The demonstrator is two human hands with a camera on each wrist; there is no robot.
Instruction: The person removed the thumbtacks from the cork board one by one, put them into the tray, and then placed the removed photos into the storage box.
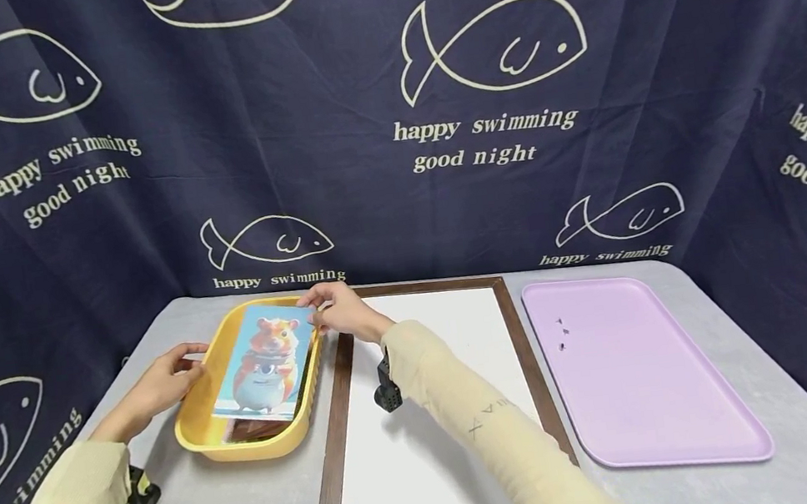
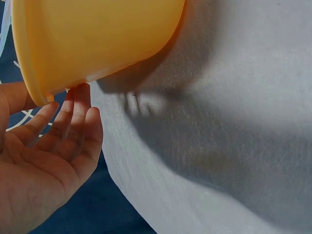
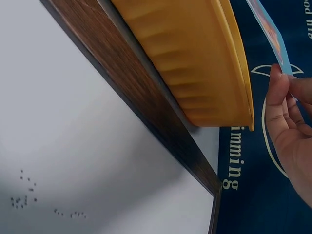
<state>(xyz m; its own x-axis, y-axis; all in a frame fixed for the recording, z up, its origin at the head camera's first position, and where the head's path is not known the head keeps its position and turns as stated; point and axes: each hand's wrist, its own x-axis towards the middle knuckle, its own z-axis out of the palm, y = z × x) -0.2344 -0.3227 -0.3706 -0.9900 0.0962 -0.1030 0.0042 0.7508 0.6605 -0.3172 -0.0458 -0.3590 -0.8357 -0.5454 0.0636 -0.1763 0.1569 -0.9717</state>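
A yellow plastic basket stands on the left of the table. My left hand is at its left side; in the left wrist view the thumb lies over the basket's rim and the fingers touch the outer wall. Between thumb and fingers my right hand pinches the upper right corner of a blue picture card with a cartoon hamster on it. In the right wrist view the card is raised above the basket rim. Beneath it a darker picture lies partly hidden in the basket.
Right of the basket lies a white board in a brown wooden frame, under my right forearm. A lilac tray with a few small dark marks sits farther right. A dark blue fish-print curtain hangs behind the table.
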